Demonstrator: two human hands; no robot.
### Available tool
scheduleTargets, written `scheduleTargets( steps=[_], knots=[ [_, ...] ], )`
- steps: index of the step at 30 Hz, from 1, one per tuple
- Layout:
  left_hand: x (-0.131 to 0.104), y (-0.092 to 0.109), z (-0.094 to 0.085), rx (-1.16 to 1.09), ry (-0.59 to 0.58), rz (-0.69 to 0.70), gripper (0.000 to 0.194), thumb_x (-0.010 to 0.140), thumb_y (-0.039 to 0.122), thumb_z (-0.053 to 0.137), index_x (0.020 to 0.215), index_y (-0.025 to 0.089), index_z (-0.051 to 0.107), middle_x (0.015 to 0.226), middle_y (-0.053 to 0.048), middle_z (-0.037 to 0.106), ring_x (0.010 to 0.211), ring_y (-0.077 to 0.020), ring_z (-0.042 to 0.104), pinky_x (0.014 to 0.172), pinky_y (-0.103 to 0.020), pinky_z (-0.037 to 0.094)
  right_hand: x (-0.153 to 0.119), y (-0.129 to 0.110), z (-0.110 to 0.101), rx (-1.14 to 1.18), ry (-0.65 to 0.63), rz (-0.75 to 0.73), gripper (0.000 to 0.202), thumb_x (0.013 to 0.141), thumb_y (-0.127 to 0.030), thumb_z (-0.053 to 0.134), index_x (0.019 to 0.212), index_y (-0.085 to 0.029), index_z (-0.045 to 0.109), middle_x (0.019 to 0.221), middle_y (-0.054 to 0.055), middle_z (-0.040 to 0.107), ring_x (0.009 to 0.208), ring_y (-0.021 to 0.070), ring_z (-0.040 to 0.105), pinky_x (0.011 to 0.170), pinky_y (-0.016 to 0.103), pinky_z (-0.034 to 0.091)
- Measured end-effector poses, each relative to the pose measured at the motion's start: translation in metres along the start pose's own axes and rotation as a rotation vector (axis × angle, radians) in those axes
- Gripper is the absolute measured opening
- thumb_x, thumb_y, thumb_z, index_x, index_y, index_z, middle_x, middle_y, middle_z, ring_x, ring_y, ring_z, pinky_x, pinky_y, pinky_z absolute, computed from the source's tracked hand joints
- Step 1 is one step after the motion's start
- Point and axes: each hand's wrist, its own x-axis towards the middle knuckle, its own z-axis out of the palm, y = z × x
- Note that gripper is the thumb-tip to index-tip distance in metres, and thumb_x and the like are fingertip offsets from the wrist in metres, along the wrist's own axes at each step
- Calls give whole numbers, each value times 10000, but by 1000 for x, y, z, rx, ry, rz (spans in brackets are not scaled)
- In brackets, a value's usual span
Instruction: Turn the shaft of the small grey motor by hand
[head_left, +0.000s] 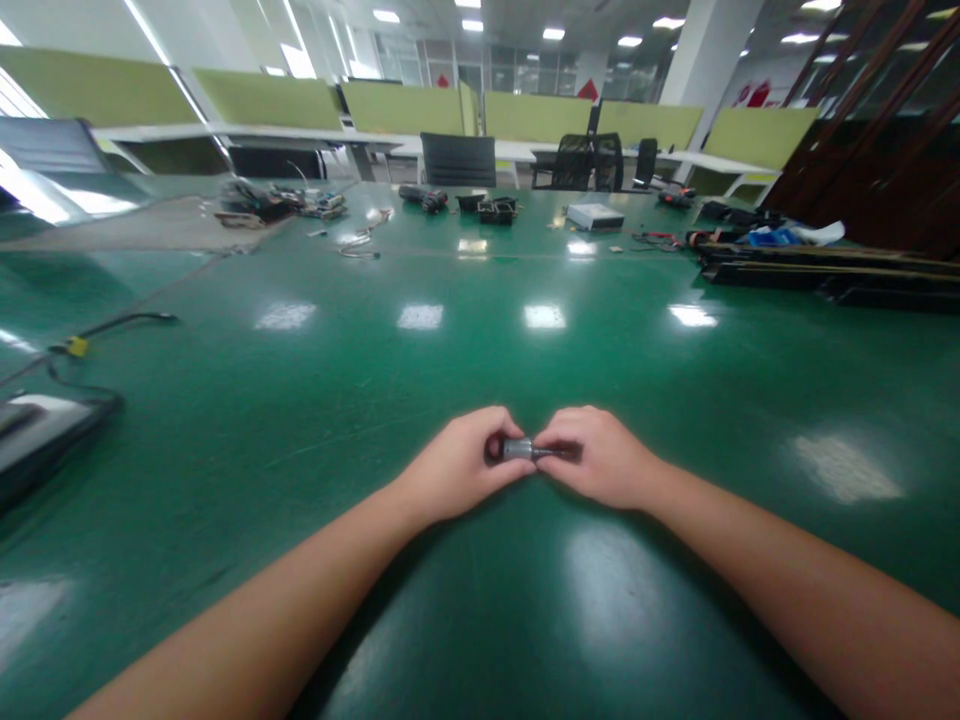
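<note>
A small silver metal cylinder (517,449) with a thin dark shaft on its right side is held between both hands, just above the green table (480,370). My left hand (466,462) is closed around the cylinder, its thumb and fingers on the silver body. From the right, my right hand (598,455) pinches the thin shaft (547,452) close to the cylinder. The fingertips of the two hands almost meet. What the part is exactly is too small to tell.
A grey-white device (45,425) with a black cable (124,322) lies at the left. Along the far side are electronic parts (322,204), black components (496,210), a white box (595,217) and long black pieces (825,270). Chairs (458,160) stand beyond.
</note>
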Motion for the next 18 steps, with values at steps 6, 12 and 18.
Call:
scheduleTargets(
  steps=[6, 12, 18],
  knots=[
    [-1, 2, 0, 7, 7, 1, 206, 833, 353, 719, 907, 187, 623, 796, 3, 612, 708, -158, 572, 634, -266, 429, 0, -1, -1, -27, -7, -24, 102, 840, -220, 705, 931, -200, 746, 886, 32, 744, 831, 175, 660, 791, 315, 435],
    [-1, 2, -1, 5, 10, -6, 210, 826, 351, 726, 903, 184, 624, 799, 0, 617, 709, -158, 576, 633, -265, 429, -2, 0, -2, -19, -10, -39, 105, 842, -222, 702, 934, -205, 752, 871, 27, 747, 807, 168, 663, 788, 310, 443],
    [-2, 2, -2, 3, 6, -1, 218, 830, 372, 718, 903, 189, 626, 804, -3, 618, 712, -162, 576, 638, -270, 435, -1, -1, -5, -22, -13, -43, 99, 843, -223, 701, 926, -208, 754, 855, 28, 749, 793, 170, 664, 780, 310, 446]
  ],
)
